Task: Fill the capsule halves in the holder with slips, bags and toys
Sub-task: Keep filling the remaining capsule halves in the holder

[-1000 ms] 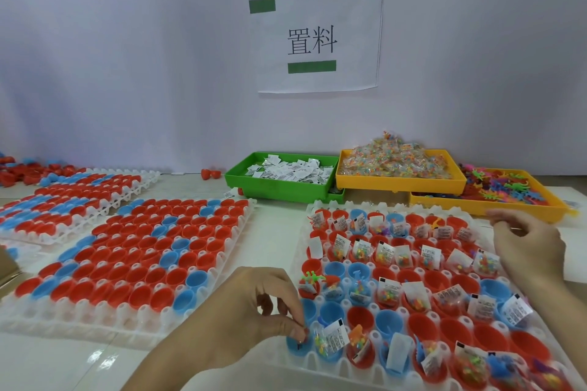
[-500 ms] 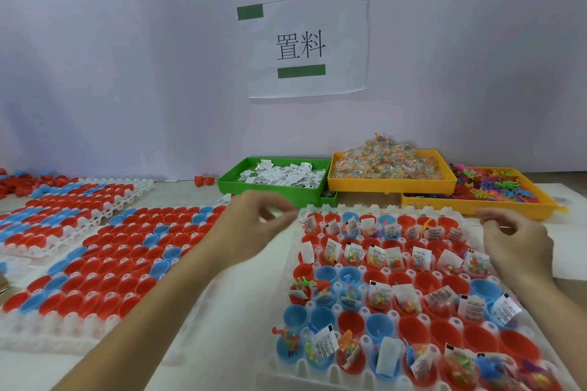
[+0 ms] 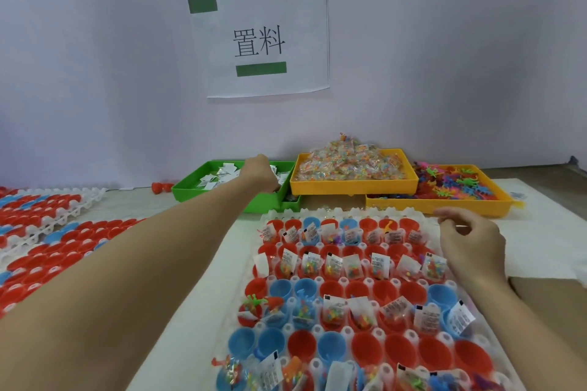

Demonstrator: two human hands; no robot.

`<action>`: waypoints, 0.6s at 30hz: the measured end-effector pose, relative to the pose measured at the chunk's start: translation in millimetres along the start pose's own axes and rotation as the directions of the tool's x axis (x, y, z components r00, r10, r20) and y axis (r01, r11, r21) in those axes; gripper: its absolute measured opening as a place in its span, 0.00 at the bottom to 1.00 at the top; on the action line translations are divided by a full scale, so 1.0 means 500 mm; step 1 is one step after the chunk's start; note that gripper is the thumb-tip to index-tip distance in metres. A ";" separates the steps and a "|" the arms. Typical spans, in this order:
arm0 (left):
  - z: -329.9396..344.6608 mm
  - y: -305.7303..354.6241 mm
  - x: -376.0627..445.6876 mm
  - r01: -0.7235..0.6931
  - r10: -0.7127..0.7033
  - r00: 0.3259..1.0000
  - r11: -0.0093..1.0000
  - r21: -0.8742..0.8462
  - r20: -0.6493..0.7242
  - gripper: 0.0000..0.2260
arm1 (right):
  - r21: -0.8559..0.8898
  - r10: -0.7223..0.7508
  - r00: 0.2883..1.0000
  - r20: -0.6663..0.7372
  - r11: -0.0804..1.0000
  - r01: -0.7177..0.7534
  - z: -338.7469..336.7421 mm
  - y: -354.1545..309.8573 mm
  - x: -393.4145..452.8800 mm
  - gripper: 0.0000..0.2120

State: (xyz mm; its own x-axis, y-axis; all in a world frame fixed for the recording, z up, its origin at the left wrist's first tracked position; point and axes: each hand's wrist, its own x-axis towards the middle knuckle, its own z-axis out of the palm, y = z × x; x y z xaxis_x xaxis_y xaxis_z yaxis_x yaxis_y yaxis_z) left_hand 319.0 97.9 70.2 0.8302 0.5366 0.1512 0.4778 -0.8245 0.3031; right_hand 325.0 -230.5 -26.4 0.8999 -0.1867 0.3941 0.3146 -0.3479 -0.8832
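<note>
The white holder (image 3: pixel 425 215) lies in front of me, packed with red and blue capsule halves. Many hold slips, bags and toys; a near row of halves (image 3: pixel 365 351) stands empty. My left hand (image 3: pixel 259 173) reaches far forward into the green tray (image 3: pixel 203 197) of white slips (image 3: pixel 219 176); its fingers point down among them and are hidden. Over the holder's far right corner hovers my right hand (image 3: pixel 470 241), fingers curled with thumb against forefinger; whether it holds anything is unclear.
A yellow tray (image 3: pixel 352 189) heaped with small bags sits right of the green one. Another yellow tray (image 3: pixel 438 207) with coloured toys stands further right. Two more holders (image 3: pixel 63 241) of capsule halves lie at left. A paper sign (image 3: pixel 263 41) hangs on the wall.
My left hand left the holder's near left corner and travelled forward into the green slip tray. The right hand stayed near the holder's far right corner.
</note>
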 end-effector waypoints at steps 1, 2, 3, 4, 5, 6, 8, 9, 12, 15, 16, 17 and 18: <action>0.005 0.002 0.002 0.017 -0.017 1.000 1.000 0.010 0.004 0.10 | -0.001 0.001 1.000 0.008 1.000 -0.001 0.001 0.000 0.001 0.13; 0.010 0.003 0.007 0.023 -0.023 1.000 1.000 0.017 -0.001 0.06 | -0.003 0.004 1.000 0.017 1.000 -0.004 0.002 0.001 0.001 0.13; 0.012 0.004 0.008 0.022 -0.022 1.000 1.000 0.007 -0.002 0.03 | -0.005 0.007 1.000 0.025 1.000 -0.007 0.001 0.002 0.002 0.13; 0.017 0.002 0.014 0.013 -0.013 1.000 1.000 -0.003 -0.006 0.04 | -0.005 0.013 0.999 0.032 1.000 -0.013 0.001 0.003 0.002 0.13; 0.019 0.001 0.015 0.005 -0.006 1.000 1.000 -0.026 -0.015 0.06 | -0.002 0.020 0.999 0.037 1.000 -0.020 0.000 0.004 0.002 0.13; 0.022 0.001 0.016 -0.005 0.003 1.000 0.999 -0.047 -0.029 0.08 | 0.002 0.025 0.999 0.039 1.000 -0.025 -0.001 0.005 0.003 0.13; 0.020 0.002 0.008 -0.025 0.020 0.998 0.996 -0.082 -0.061 0.07 | 0.013 0.034 0.999 0.041 0.999 -0.035 -0.005 0.004 0.005 0.13; 0.016 0.004 0.002 -0.037 0.028 0.996 0.994 -0.108 -0.083 0.05 | 0.019 0.037 0.999 0.040 0.999 -0.037 -0.007 0.002 0.005 0.14; -0.007 0.012 -0.025 -0.093 0.049 0.979 0.972 -0.216 -0.199 0.06 | 0.016 0.023 0.999 0.028 1.000 -0.023 -0.017 -0.019 0.009 0.13; -0.038 0.026 -0.078 -0.163 0.058 0.955 0.922 -0.350 -0.291 0.06 | 0.089 -0.003 0.999 0.051 0.996 -0.001 -0.033 -0.073 0.008 0.12; -0.046 0.030 -0.105 -0.176 0.058 0.957 0.895 -0.410 -0.283 0.04 | 0.162 -0.017 0.995 0.095 0.987 0.001 -0.040 -0.100 0.004 0.12; -0.053 0.034 -0.136 -0.178 0.062 0.968 0.851 -0.493 -0.242 0.03 | 0.225 -0.048 0.986 0.160 0.974 0.011 -0.047 -0.129 -0.003 0.12; -0.060 0.038 -0.172 -0.171 0.082 0.981 0.793 -0.585 -0.177 0.02 | 0.263 -0.101 0.965 0.241 0.964 0.035 -0.054 -0.158 -0.013 0.12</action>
State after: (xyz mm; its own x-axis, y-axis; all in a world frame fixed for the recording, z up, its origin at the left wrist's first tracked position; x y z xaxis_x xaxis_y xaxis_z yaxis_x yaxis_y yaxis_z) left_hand 247.9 41.8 91.3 0.8024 0.4909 0.3395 0.0686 -0.6408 0.7646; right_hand 286.3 -226.6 47.5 0.9096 0.0759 0.4085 0.4146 -0.1002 -0.9045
